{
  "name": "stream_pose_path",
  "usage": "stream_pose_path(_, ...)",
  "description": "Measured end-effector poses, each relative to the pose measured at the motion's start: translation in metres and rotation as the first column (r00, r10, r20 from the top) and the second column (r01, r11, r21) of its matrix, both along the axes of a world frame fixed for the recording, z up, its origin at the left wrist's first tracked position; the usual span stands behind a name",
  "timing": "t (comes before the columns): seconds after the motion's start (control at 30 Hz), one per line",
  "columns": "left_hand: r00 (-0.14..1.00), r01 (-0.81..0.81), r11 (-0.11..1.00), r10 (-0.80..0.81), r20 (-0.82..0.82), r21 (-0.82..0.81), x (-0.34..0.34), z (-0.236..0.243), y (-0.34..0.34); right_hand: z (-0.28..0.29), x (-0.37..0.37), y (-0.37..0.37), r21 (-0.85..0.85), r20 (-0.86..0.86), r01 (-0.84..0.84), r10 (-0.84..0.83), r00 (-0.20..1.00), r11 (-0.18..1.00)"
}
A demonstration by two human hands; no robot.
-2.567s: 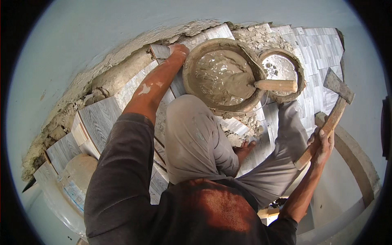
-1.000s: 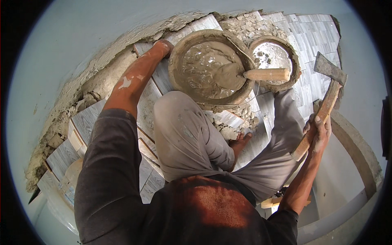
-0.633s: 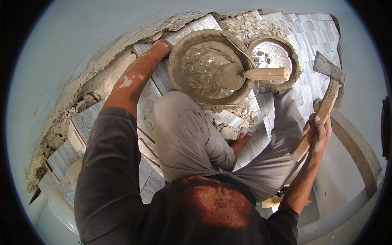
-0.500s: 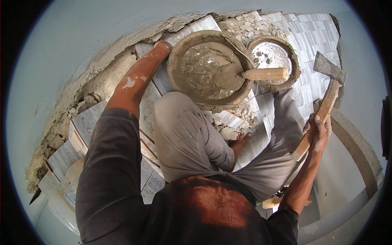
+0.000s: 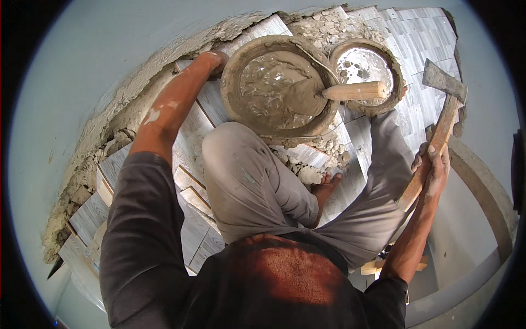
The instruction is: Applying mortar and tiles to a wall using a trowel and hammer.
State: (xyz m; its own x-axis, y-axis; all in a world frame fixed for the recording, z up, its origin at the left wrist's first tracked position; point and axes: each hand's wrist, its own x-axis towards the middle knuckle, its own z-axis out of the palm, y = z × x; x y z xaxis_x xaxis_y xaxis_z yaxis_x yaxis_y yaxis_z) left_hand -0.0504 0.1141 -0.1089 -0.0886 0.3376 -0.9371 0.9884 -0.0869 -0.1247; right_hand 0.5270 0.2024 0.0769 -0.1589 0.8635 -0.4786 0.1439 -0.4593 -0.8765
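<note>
Clasping a hatchet (image 5: 444, 122) by its wooden handle in the right hand (image 5: 435, 169), just beside the right leg (image 5: 381, 181), with its head pointing away from the body. Reaching with the left hand (image 5: 218, 63) to a floor tile (image 5: 212, 104) beside a bucket (image 5: 230, 88) of mortar (image 5: 263, 98), in a grip too hidden to tell.

The hatchet (image 5: 445, 122) pairs a dull, scuffed grey metal head with a worn wooden handle, and the trowel (image 5: 350, 91) shows a smooth, pale wooden grip. Wet mortar (image 5: 263, 79) glistens inside a large bucket (image 5: 230, 98) with a rough, caked rim. The floor tiles (image 5: 430, 33) look smooth and wood-grained, the rubble (image 5: 310, 175) coarse and dusty, the trousers (image 5: 241, 170) matt cloth.
</note>
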Motion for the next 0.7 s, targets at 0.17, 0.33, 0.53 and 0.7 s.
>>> stream_pose_path(0.17,0.98,-0.176,0.981,0.167,0.11,0.084,0.026,0.067,0.006,0.0,-0.007,-0.002,0.006,-0.026,-0.024,0.024,0.999,1.0)
stream_pose_path(0.33,0.858,-0.446,0.775,0.228,0.461,0.447,0.023,0.15,-0.03,0.005,-0.014,-0.01,-0.003,-0.076,-0.049,0.049,0.996,0.999)
stream_pose_path(0.53,0.782,-0.578,0.363,0.503,0.369,0.731,0.015,0.194,-0.076,0.024,-0.018,-0.02,-0.004,-0.013,-0.092,0.092,0.996,0.996)
stream_pose_path(0.7,0.755,-0.439,0.3,0.634,0.168,0.847,0.029,0.179,-0.089,0.035,-0.022,-0.022,0.026,0.017,-0.139,0.138,0.99,0.99)
